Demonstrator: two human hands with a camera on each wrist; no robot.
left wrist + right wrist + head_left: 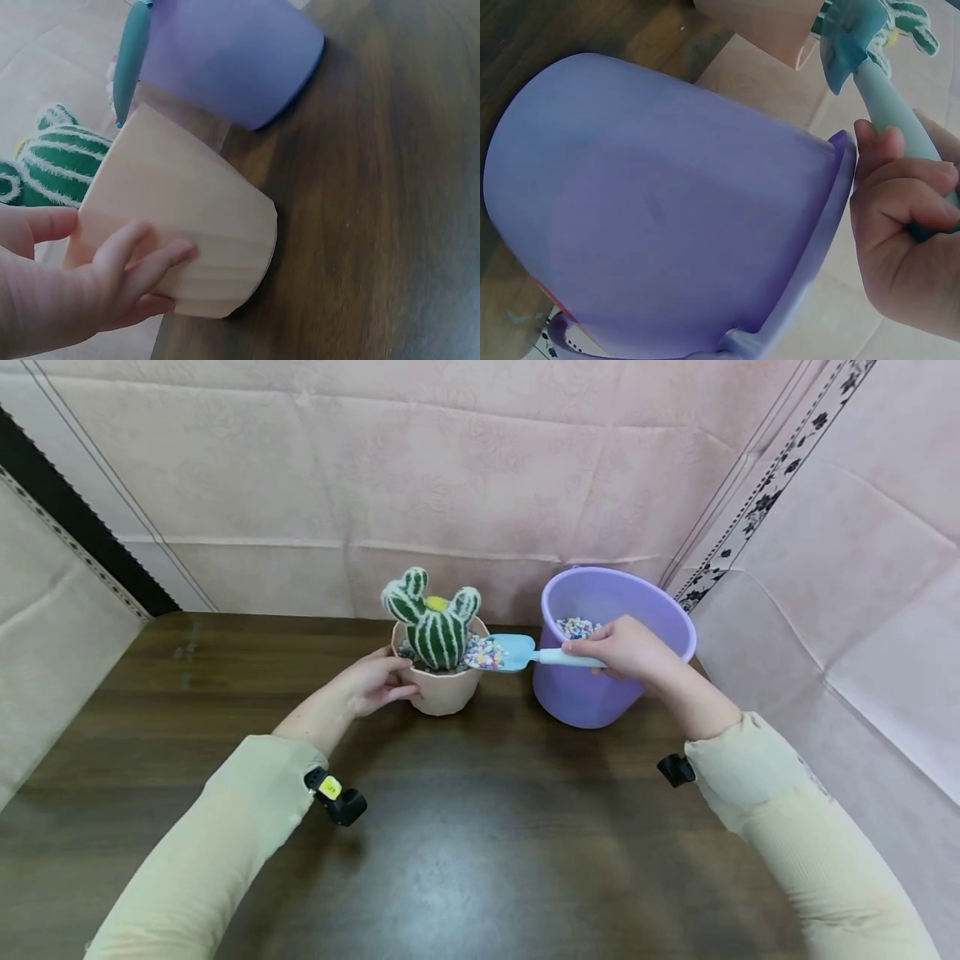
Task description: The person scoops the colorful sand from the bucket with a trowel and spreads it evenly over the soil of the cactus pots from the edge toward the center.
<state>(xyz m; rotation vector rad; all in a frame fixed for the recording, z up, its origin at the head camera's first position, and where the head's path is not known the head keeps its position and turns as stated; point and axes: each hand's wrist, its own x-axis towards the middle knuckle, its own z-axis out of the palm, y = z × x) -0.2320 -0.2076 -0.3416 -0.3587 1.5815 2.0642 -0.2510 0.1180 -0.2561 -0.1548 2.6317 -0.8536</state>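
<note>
Right hand [626, 649]: fingers curled round the pale handle of a small blue scoop [517, 652], held roughly level, its blade over the rim of the beige pot [442, 689] and loaded with multicoloured gravel [484, 653]. Left hand [375, 683]: thumb and fingers wrapped against the pot's near wall, steadying it where it stands on the dark wooden table [465, 827]. A green-and-white striped toy cactus [433, 618] stands upright in the pot, just beside the blade. The purple bucket [600, 652], holding more gravel, stands just right of the pot, under the right hand.

Risks, as judged: a quick tilt would scatter gravel over the rim onto the table; the blade may knock the cactus askew; a loose left-hand hold lets the light pot slide or tip.
</note>
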